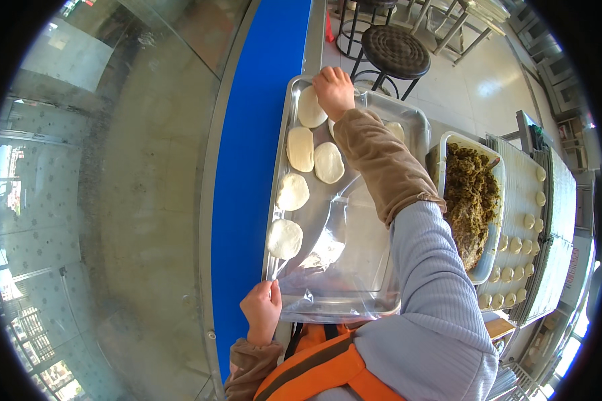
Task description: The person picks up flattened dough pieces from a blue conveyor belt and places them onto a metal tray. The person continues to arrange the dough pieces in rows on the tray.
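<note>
A metal tray (424, 120) lies before me with several flattened dough pieces (293, 192) along its left side and far end. Clear plastic film (326, 306) stretches over part of it, creased and shiny near the front edge. My left hand (262, 307) pinches a gathered edge of the film at the tray's near left corner, just below the nearest dough round (285, 239). At the far end, my right hand (335, 90) has its fingers curled on the film by the rim, beside an oval dough piece (311, 108). My right forearm hides some dough.
A blue belt-like strip (251, 140) runs along the tray's left. To the right stands a plastic tub (496, 240) of dark green-brown filling (469, 195). Beyond it, several small dough pieces (515, 245) sit in rows. A round black stool (396, 50) stands past the far end.
</note>
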`<state>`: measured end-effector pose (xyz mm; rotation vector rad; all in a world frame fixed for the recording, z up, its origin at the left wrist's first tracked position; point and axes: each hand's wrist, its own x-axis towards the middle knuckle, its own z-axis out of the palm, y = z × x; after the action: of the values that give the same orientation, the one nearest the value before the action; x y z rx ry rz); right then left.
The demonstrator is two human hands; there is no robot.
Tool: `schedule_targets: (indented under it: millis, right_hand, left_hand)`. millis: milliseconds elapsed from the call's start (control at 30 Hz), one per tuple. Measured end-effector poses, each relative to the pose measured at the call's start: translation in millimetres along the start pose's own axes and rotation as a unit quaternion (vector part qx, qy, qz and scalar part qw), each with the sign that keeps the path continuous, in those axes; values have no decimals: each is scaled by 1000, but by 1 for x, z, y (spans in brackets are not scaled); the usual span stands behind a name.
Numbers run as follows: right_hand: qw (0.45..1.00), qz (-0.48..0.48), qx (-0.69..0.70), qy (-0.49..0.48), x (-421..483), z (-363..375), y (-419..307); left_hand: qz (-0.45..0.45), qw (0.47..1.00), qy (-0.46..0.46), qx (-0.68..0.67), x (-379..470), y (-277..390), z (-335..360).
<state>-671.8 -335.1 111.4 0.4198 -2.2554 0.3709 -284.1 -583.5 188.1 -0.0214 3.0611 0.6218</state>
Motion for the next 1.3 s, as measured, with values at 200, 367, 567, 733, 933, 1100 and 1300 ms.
schedule_targets:
  millis: [200,367,567,733,933,1100,1300]
  right_hand:
    - [998,52,0,30,19,22,1]
    - [991,101,-5,-91,15,33,-12]
    - [984,123,-6,-129,16,30,-17]
    - [977,158,-5,-146,12,29,-22]
    - [976,162,5,-144,17,31,-27]
    - [973,168,10,-156,16,31,-26]
    - [960,186,56,-203,30,17,-20]
  left_hand:
    - [-13,1000,7,-3,19,-12,6]
    - [-37,999,13,1,20,-14,20]
    - [1,998,12,69,19,-15,30]
    - [93,984,24,147,15,0,27]
    - [352,906,-221,80,8,17,62]
    - [284,921,-227,142,22,35,66]
    - [273,904,-222,242,16,34,68]
